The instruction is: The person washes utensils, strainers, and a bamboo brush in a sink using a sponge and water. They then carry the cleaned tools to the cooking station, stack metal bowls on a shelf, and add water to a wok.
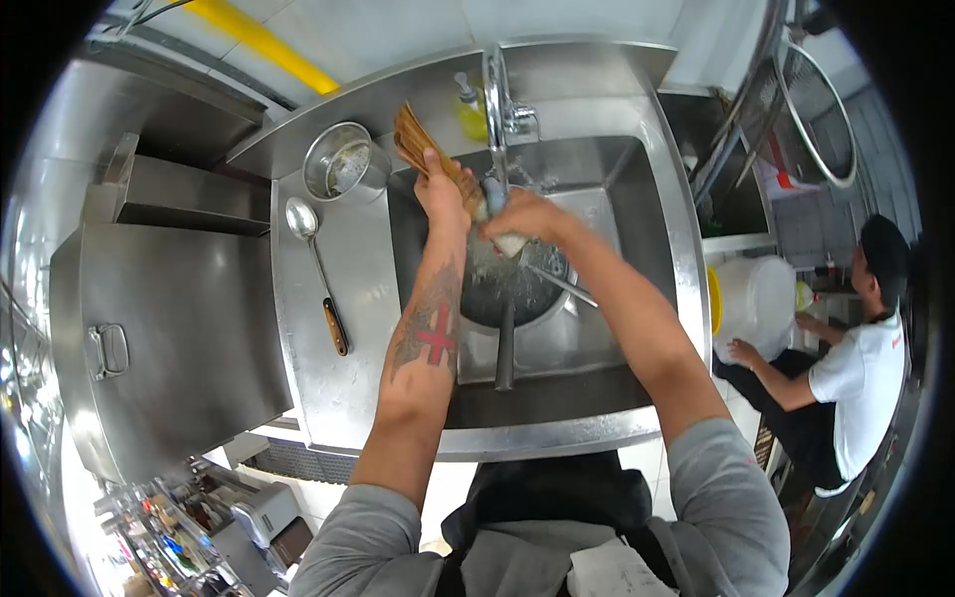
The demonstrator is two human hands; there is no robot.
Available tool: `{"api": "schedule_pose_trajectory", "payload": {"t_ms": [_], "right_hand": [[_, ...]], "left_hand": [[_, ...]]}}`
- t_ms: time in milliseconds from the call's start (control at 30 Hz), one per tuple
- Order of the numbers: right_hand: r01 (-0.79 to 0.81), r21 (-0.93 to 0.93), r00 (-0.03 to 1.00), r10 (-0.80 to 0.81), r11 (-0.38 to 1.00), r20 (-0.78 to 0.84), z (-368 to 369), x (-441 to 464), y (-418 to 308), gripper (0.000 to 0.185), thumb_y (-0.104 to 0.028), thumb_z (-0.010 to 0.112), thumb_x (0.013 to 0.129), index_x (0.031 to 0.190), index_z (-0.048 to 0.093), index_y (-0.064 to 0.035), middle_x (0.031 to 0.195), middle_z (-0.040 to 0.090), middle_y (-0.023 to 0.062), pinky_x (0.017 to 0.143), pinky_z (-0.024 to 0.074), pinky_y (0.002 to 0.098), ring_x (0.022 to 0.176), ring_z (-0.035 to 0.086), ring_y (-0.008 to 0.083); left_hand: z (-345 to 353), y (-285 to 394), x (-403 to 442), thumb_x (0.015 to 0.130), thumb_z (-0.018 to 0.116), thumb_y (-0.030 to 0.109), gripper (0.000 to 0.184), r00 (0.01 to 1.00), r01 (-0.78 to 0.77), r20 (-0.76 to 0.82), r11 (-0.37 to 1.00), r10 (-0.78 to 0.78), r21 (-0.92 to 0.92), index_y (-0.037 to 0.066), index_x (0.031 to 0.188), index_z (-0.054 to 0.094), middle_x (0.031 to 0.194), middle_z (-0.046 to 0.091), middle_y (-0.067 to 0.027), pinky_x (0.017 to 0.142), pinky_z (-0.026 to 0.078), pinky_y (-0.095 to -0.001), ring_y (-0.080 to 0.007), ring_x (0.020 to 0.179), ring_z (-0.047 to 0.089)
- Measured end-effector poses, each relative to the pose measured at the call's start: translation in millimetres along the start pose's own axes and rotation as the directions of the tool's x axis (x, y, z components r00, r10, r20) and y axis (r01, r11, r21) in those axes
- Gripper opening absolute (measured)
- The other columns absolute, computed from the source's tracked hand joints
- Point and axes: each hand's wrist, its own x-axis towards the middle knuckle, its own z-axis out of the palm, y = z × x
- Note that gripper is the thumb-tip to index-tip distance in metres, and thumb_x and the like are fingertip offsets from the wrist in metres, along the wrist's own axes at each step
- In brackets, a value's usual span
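Note:
My left hand (445, 194) is closed around a bundle of flat brown wooden or bamboo pieces (419, 139), possibly a wok brush. Its free end points up and left over the sink's back rim. Just below the faucet (496, 109), my right hand (527, 216) is closed on a pale, wet, sponge-like pad (509, 244) against the bundle's lower end. Motion blurs this hand a little. Water splashes around both hands. Beneath them, a dark round pan (487, 294) sits in the sink, its handle (505, 348) toward me. A metal utensil (562, 284) leans across the pan.
Left of the basin (627, 229), the steel counter holds a metal pot (373, 174) and a large spoon (313, 259). A soap bottle (472, 114) stands behind the faucet. At right, a person (856, 368) crouches beside a white bucket (756, 303); a strainer (821, 119) hangs above.

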Motion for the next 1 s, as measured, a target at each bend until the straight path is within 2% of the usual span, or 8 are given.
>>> {"api": "schedule_pose_trajectory", "payload": {"t_ms": [67, 233, 367, 500, 567, 733, 800, 1000], "right_hand": [[-0.177, -0.749, 0.798, -0.353, 0.638, -0.489, 35.9, -7.2, -20.0, 0.051, -0.018, 0.078, 0.066, 0.11, 0.061, -0.0009, 0.098, 0.065, 0.026, 0.081, 0.0562, 0.0417, 0.098, 0.066, 0.0372], [-0.148, -0.598, 0.757, -0.299, 0.788, -0.581, 12.1, -6.6, -22.9, 0.049, -0.011, 0.073, 0.074, 0.117, 0.055, 0.0043, 0.095, 0.068, 0.022, 0.077, 0.0587, 0.0434, 0.087, 0.07, 0.0359], [-0.181, 0.687, 0.964, -0.013, 0.704, 0.267, -15.6, -26.5, -14.2, 0.036, -0.014, 0.078, 0.076, 0.102, 0.063, 0.0063, 0.087, 0.068, 0.0157, 0.07, 0.061, 0.0389, 0.08, 0.07, 0.025], [-0.075, -0.162, 0.953, 0.024, 0.984, -0.301, 1.3, -24.5, -45.9, 0.044, -0.015, 0.079, 0.073, 0.107, 0.059, 0.0061, 0.096, 0.066, 0.0201, 0.077, 0.0589, 0.0441, 0.088, 0.07, 0.0297], [-0.264, -0.747, 0.801, -0.293, 0.61, -0.522, 20.4, -21.4, -51.4, 0.046, -0.014, 0.079, 0.071, 0.107, 0.057, 0.0042, 0.099, 0.066, 0.0235, 0.08, 0.0572, 0.0439, 0.094, 0.07, 0.0349], [-0.217, -0.865, 0.688, -0.557, 0.453, -0.465, 9.4, -27.2, -39.9, 0.044, -0.017, 0.078, 0.072, 0.106, 0.058, 0.0034, 0.098, 0.067, 0.0209, 0.068, 0.0576, 0.0399, 0.084, 0.07, 0.0318], [0.118, -0.151, 0.981, -0.139, 0.981, -0.138, -28.5, -21.0, -22.3, 0.041, -0.021, 0.077, 0.076, 0.107, 0.061, 0.0026, 0.092, 0.068, 0.0148, 0.061, 0.0572, 0.0383, 0.076, 0.068, 0.0263], [-0.069, 0.78, 0.985, -0.083, 0.622, 0.154, 23.8, -5.5, -4.1, 0.046, -0.039, 0.074, 0.082, 0.103, 0.061, -0.0001, 0.085, 0.065, 0.0106, 0.058, 0.0577, 0.0342, 0.072, 0.067, 0.0238]], "left_hand": [[3.5, -14.6, 8.1, 0.099, 0.056, 0.038, 0.038, 0.926, -0.163, -0.301, 0.96, 0.229, 0.228, 0.002, 0.113, 0.051, 0.083, 0.057, -0.01, 0.055, 0.052, -0.0344, -0.0203, 0.064, 0.058], [8.0, -7.7, 6.7, 0.096, 0.057, 0.051, 0.055, 0.933, -0.252, -0.175, 0.918, 0.314, 0.305, 0.001, 0.118, 0.045, 0.088, 0.057, -0.0114, 0.061, 0.052, -0.0375, -0.0227, 0.074, 0.06], [-4.8, 8.8, 8.8, 0.092, 0.043, 0.072, 0.074, 0.906, 0.258, 0.404, 0.92, -0.125, -0.294, 0.003, 0.12, 0.046, 0.09, 0.057, -0.0113, 0.069, 0.05, -0.0388, -0.025, 0.077, 0.059], [10.2, 18.4, -29.3, 0.092, 0.047, 0.069, 0.072, 0.994, 0.1, -0.026, 0.991, -0.103, -0.092, 0.0, 0.107, 0.054, 0.085, 0.061, -0.0093, 0.059, 0.049, -0.0355, -0.02, 0.069, 0.056], [10.2, 4.8, -29.3, 0.091, 0.066, 0.047, 0.049, 0.98, 0.086, -0.197, 0.963, -0.036, 0.254, -0.001, 0.086, 0.061, 0.08, 0.062, -0.006, 0.059, 0.047, -0.0337, -0.0169, 0.07, 0.059], [32.3, -19.6, -12.2, 0.086, 0.069, 0.011, 0.014, 0.992, -0.047, -0.113, 0.999, 0.049, 0.02, -0.001, 0.09, 0.063, 0.078, 0.061, -0.0058, 0.059, 0.046, -0.0307, -0.0156, 0.066, 0.058], [30.6, -3.8, -29.9, 0.088, 0.065, 0.008, 0.016, 1.0, -0.029, 0.008, 0.999, 0.029, -0.014, -0.003, 0.099, 0.06, 0.081, 0.061, -0.0075, 0.06, 0.049, -0.0324, -0.0174, 0.067, 0.059], [-17.2, 49.9, -54.8, 0.089, 0.07, 0.016, 0.03, 0.986, -0.102, 0.144, 0.986, 0.084, 0.128, 0.004, 0.112, 0.057, 0.083, 0.061, -0.0083, 0.063, 0.054, -0.0347, -0.0184, 0.068, 0.06]]}}
